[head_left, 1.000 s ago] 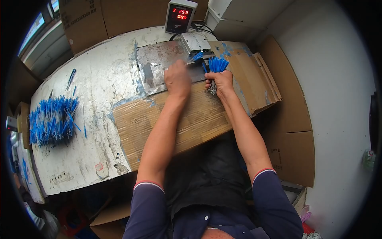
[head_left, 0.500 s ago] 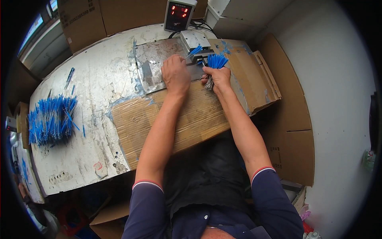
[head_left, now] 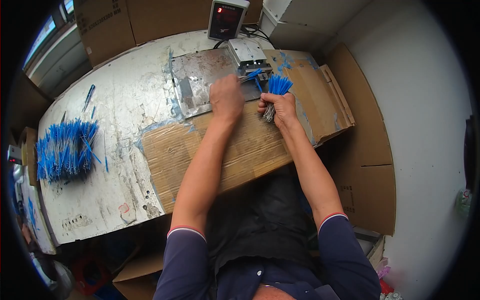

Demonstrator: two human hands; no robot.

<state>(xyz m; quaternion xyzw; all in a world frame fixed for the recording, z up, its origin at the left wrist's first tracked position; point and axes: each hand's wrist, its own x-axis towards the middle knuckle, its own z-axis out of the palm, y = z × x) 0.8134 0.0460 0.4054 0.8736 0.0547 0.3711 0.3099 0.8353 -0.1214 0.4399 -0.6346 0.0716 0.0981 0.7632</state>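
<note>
In my right hand (head_left: 281, 107) is an upright bundle of blue-tipped wires (head_left: 279, 85), blue ends up and thin grey metal ends hanging below the fist. My left hand (head_left: 228, 98), slightly blurred, is closed on a few more blue-tipped wires (head_left: 252, 74). Their blue ends point right, toward the front of a small metal box-shaped device (head_left: 246, 52) with small lights. One blue piece tilts down just below that device, between my hands. The left fingertips are partly hidden behind the back of the hand.
A large pile of blue-tipped wires (head_left: 67, 150) lies on the worn white table (head_left: 120, 100) at left, near a blue pen-like tool (head_left: 88, 97). A display box (head_left: 228, 20) with red digits stands at the back. Flattened cardboard (head_left: 200, 155) covers the front edge.
My right hand and its bundle have shifted right and slightly nearer me. My left hand has moved a little right and nearer me, and most of the display's red digits have gone dark.
</note>
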